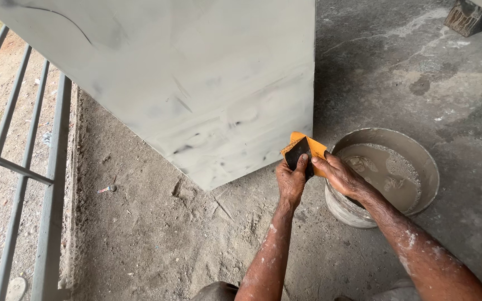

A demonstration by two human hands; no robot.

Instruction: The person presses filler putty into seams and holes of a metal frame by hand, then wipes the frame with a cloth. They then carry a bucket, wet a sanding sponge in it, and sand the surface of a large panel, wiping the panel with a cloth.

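Both hands meet just in front of the pillar's corner: the left hand (291, 179) pinches a dark scraper blade (298, 153) between thumb and fingers, and the right hand (338, 174) closes its grip on an orange sheet (314, 148), probably sandpaper, folded behind it. Both look light; the blade seems stiff, the sheet bendable, best held by its edges. Just right of the grip sits a putty-filled bucket (425, 167). Beyond rises the smooth grey pillar (196, 83); gritty concrete floor (140, 234) spreads around, metal railing (23, 167) far left.

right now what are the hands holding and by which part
Both hands hold an orange scraper blade with a dark one laid on it: left hand pinches the lower edge, right hand grips the right side, beside the putty bucket.
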